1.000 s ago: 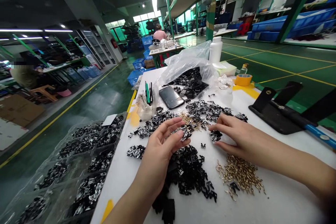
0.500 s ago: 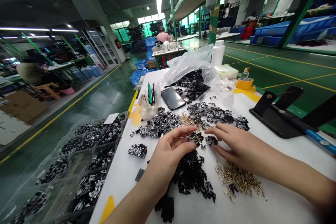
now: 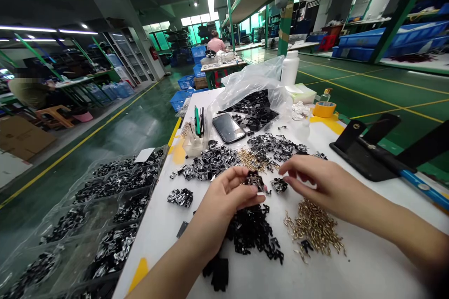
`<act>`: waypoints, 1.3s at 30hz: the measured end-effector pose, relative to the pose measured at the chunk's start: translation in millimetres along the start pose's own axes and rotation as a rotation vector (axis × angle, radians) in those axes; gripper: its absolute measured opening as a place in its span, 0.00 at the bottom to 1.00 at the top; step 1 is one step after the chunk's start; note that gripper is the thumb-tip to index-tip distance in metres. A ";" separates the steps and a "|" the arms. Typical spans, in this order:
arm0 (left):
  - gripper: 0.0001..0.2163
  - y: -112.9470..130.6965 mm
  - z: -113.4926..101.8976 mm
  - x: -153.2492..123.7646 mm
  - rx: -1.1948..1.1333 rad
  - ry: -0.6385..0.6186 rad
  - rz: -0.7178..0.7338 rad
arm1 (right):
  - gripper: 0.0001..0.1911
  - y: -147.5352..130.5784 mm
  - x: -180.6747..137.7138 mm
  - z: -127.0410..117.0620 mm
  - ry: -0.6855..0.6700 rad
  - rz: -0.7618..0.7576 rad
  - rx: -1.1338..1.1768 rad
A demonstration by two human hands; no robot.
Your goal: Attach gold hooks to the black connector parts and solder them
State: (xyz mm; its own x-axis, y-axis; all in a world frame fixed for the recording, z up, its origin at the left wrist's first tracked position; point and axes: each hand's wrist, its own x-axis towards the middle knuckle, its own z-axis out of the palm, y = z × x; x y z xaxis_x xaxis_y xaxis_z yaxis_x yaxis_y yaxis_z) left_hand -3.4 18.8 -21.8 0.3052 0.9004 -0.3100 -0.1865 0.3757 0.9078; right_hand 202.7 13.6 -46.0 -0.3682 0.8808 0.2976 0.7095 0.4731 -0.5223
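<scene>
My left hand point(image 3: 224, 201) pinches a small black-and-silver metal clip point(image 3: 255, 181) between thumb and fingers, above the white table point(image 3: 351, 261). My right hand point(image 3: 315, 182) is open, its fingertips just beyond a small clump of clips point(image 3: 279, 185) and apparently not touching it. Below my hands lie a heap of black clips point(image 3: 250, 231) and a pile of brass pins point(image 3: 314, 226). Further up are larger black-and-silver heaps point(image 3: 210, 161), with loose brass pins point(image 3: 252, 160) among them. A small clump point(image 3: 180, 197) sits left of my left hand.
A plastic bag of black parts point(image 3: 254, 110), a phone point(image 3: 228, 128) and a cup of tools point(image 3: 196, 138) stand beyond. A divided tray of clips point(image 3: 115, 210) lies left. A black jig point(image 3: 365, 152) with a blue-handled tool point(image 3: 424, 187) lies right.
My left hand's fingers have closed further around the clip, and the hand has shifted slightly. My right hand has lifted a little from the small clump. The view has tilted slightly.
</scene>
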 end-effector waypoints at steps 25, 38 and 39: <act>0.07 -1.8 -1.5 1.2 0.511 -0.031 0.155 | 0.07 -19.3 -7.1 7.1 0.002 0.015 0.268; 0.02 -12.5 3.4 -7.1 0.807 -0.030 0.418 | 0.05 -24.3 -4.8 11.2 0.004 0.005 0.468; 0.02 -12.6 3.5 -7.1 0.828 -0.030 0.430 | 0.05 -24.0 -4.9 11.9 0.010 0.010 0.464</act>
State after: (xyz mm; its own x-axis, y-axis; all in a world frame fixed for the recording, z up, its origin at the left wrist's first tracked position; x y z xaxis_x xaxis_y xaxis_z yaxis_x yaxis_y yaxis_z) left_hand 0.1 7.0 -30.0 0.3907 0.9154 0.0966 0.4323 -0.2751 0.8587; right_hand 180.3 -1.9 -44.5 -0.3549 0.8865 0.2971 0.3686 0.4247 -0.8269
